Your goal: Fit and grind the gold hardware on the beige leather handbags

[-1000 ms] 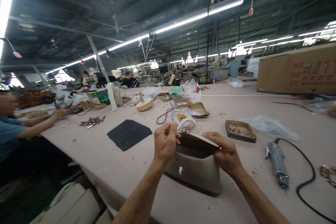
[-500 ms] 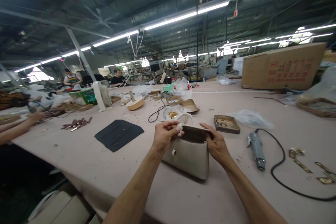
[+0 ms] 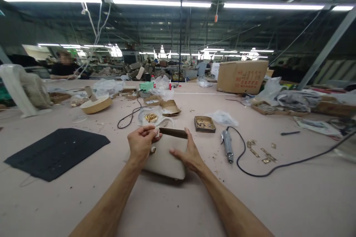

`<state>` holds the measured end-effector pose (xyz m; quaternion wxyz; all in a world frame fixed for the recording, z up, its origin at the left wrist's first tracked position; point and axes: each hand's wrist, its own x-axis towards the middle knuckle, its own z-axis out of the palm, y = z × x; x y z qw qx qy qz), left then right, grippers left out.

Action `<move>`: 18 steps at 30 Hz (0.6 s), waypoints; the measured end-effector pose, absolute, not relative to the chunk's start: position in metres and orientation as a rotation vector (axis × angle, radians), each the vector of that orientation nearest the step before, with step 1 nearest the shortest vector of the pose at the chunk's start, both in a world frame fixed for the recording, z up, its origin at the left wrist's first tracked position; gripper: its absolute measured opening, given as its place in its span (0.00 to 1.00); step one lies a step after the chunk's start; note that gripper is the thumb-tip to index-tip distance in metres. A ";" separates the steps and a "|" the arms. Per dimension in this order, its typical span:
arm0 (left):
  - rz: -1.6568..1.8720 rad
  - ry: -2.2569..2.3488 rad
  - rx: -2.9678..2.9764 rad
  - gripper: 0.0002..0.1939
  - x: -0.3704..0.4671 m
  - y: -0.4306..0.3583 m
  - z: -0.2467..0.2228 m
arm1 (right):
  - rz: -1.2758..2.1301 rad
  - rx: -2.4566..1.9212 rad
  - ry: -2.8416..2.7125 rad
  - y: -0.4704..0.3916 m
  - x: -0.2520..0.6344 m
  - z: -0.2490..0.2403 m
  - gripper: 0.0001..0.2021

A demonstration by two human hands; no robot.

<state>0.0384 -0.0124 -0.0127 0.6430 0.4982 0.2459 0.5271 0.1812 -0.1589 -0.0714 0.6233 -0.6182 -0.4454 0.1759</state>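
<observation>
A beige handbag (image 3: 165, 157) is tilted on the table in front of me, its mouth open at the top and a small metal fitting on its front. With fingers pinched, my left hand (image 3: 139, 142) holds a small whitish piece (image 3: 157, 132) at the bag's upper left edge; its exact kind is unclear. My right hand (image 3: 191, 154) grips the bag's right side, thumb on the front panel and fingers behind. Just beyond the bag lie a clear bag of gold-coloured pieces (image 3: 151, 118) and a pale handle-like loop, partly hidden.
An electric screwdriver (image 3: 228, 146) with a dark cable lies right, near gold metal plates (image 3: 267, 155). A box of small parts (image 3: 204, 124) sits behind it. Left are a black panel (image 3: 58, 152), a tape roll (image 3: 96, 104) and a fan (image 3: 25, 89). A carton (image 3: 241, 77) stands behind.
My view has turned right and levelled. The handbag's front has tilted upward, and my right hand has moved from the top edge down its side, thumb now on the front. My left hand keeps its pinch.
</observation>
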 end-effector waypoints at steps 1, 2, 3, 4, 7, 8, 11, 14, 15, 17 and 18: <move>1.185 0.571 1.143 0.27 0.036 -0.012 -0.017 | 0.443 -1.433 -1.016 -0.158 0.182 -0.072 0.56; 1.173 0.582 1.151 0.27 0.034 -0.013 -0.020 | 0.482 -1.430 -1.010 -0.157 0.183 -0.071 0.52; 1.166 0.591 1.160 0.26 0.032 -0.015 -0.023 | 0.522 -1.411 -1.009 -0.157 0.184 -0.071 0.47; 1.162 0.599 1.166 0.25 0.030 -0.017 -0.024 | 0.573 -1.380 -1.014 -0.156 0.185 -0.071 0.43; 1.143 0.614 1.178 0.25 0.029 -0.024 -0.026 | 0.740 -1.259 -1.026 -0.156 0.188 -0.074 0.34; 1.130 0.613 1.182 0.24 0.030 -0.025 -0.027 | 0.772 -1.239 -1.029 -0.156 0.190 -0.076 0.34; 1.087 0.617 1.191 0.23 0.033 -0.025 -0.028 | 0.739 -1.304 -1.076 -0.152 0.199 -0.085 0.29; 1.025 0.663 1.156 0.22 0.031 -0.026 -0.026 | 0.488 -1.572 -1.133 -0.155 0.201 -0.082 0.25; 1.005 0.689 1.134 0.22 0.030 -0.026 -0.025 | 0.382 -1.675 -1.125 -0.158 0.202 -0.077 0.27; 0.974 0.704 1.098 0.21 0.031 -0.023 -0.025 | 0.252 -1.773 -1.106 -0.166 0.208 -0.064 0.31; 0.953 0.708 1.086 0.20 0.032 -0.020 -0.025 | 0.178 -1.771 -1.120 -0.170 0.215 -0.056 0.29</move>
